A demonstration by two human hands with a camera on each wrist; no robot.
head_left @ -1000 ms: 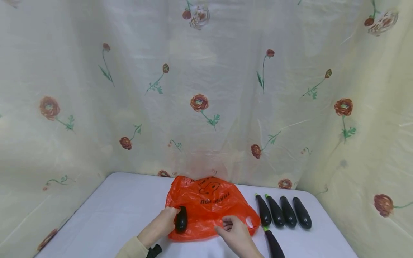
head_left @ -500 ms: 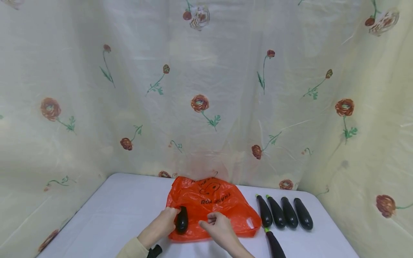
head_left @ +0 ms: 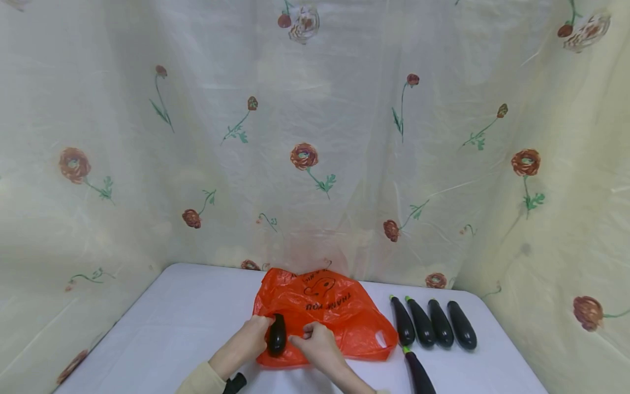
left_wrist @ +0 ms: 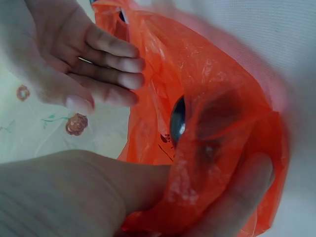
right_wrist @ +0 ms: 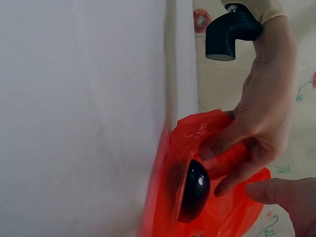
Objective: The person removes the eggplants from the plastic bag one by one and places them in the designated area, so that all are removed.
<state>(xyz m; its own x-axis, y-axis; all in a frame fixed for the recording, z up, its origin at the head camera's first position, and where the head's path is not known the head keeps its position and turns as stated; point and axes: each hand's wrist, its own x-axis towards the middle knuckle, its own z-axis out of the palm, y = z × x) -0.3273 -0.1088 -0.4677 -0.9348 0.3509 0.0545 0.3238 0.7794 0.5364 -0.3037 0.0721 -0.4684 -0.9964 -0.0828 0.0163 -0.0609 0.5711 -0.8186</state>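
My left hand (head_left: 253, 338) holds the open edge of the red-orange plastic bag (head_left: 330, 312), which lies flat on the table with black print on it. In the left wrist view its thumb (left_wrist: 247, 192) presses the film from outside. A glossy dark eggplant (head_left: 277, 336) sits at the bag's mouth, right beside the left fingers. The right wrist view shows the eggplant's rounded end (right_wrist: 196, 192) poking out past the film. My right hand (head_left: 320, 347) hovers over the bag's front edge just right of the eggplant, fingers extended and holding nothing.
Several dark eggplants (head_left: 403, 323) lie in a row to the right of the bag. Another eggplant (head_left: 418, 372) lies nearer, with its green stem towards the row. A flower-printed curtain (head_left: 315, 219) surrounds the white table (head_left: 197, 306) at the back and sides.
My right hand has moved left across the bag, from near its right handle to close beside the eggplant. The left hand, bag and eggplant have stayed in place.
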